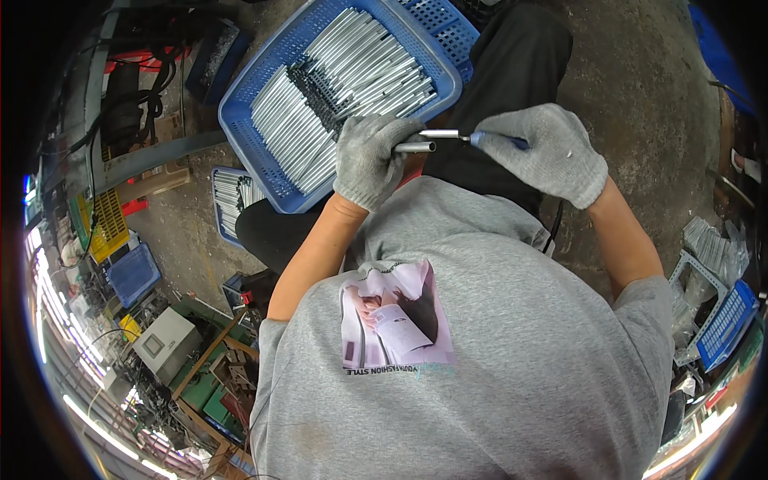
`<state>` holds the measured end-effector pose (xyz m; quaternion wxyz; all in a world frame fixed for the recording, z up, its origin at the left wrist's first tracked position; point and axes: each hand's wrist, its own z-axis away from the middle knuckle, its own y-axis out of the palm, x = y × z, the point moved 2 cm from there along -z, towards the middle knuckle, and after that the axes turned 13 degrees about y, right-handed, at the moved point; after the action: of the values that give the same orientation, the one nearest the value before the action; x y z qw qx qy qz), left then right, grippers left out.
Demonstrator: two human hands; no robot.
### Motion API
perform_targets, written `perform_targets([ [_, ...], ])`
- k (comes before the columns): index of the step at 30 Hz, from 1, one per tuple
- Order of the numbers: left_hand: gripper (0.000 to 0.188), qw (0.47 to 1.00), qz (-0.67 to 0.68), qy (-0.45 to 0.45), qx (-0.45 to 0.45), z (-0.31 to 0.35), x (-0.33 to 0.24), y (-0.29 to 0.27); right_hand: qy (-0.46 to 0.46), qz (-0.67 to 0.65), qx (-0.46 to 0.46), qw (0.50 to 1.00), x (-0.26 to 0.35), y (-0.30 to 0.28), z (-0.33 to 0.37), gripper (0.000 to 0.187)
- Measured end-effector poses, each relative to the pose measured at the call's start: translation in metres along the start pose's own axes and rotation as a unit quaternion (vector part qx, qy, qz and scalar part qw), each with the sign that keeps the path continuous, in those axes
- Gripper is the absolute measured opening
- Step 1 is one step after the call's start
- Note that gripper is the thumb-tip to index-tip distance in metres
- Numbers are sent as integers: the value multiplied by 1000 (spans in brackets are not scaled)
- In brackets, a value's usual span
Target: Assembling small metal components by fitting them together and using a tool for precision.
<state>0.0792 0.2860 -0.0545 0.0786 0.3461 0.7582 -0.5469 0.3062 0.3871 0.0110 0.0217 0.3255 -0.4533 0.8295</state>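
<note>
In a grey knitted glove, my left hand (366,158) is closed around two short metal tubes (418,147), whose ends stick out to the right. The upper tube reaches a little farther than the lower one, which shows its hollow end. My right hand (552,152), gloved the same way, grips the blue handle of a deburring tool (478,139). Its thin metal tip meets the end of the upper tube; how far it enters cannot be seen. Just beyond my left hand stands a blue plastic basket (237,128) with many similar metal tubes (372,60) laid in rows.
A smaller blue basket of tubes (232,200) sits on the floor to the left. Another blue basket (444,28) adjoins the large one. A yellow crate (104,224) and grey control box (166,342) lie farther left; a metal rack (694,296) stands right.
</note>
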Motion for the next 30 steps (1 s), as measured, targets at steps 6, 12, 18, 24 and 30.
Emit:
perform_targets([
  [6,20,993,-84,-78,39,10,35,10,-72,44,-189,978,-16,13,-7,19],
  [12,24,983,-49,-158,77,18,57,23,-19,84,-119,989,-15,13,-1,22],
  [18,22,980,7,-140,143,-4,27,6,-43,73,-126,988,-15,13,2,21],
  [24,21,986,98,-69,118,-17,7,-3,-95,47,-155,982,-7,9,5,19],
  [30,22,984,148,-50,90,-19,0,-2,-137,51,-162,976,-5,11,5,18],
])
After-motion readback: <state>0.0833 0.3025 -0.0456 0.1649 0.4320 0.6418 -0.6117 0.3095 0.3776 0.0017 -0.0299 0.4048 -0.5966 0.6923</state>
